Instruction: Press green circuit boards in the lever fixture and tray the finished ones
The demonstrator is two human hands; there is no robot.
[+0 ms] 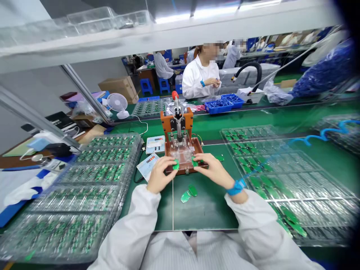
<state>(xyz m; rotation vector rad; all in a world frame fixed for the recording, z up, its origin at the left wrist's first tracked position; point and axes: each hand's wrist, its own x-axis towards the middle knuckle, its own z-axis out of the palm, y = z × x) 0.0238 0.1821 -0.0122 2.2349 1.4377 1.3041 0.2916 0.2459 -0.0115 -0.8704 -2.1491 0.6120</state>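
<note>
My left hand [162,173] pinches a small green circuit board [176,165] at the front left of an orange-and-brown press fixture [166,125]. Across from it, my right hand [210,169] grips another green board [194,162] between thumb and fingers, by the fixture's front right. The fixture has a red-tipped lever [174,95] standing upright and a clear plate [181,148] beneath its plunger. Two loose green boards [189,194] lie on the green mat below my hands. A further green piece [219,158] is partly hidden beyond my right hand.
Stacked clear trays [112,183] full of circuit boards stand on the left. On the right, a clear tray [312,180] holds green boards in part of its slots. Two small meter boxes [155,144] sit left of the fixture. A co-worker [201,77] sits opposite, behind blue bins [219,108].
</note>
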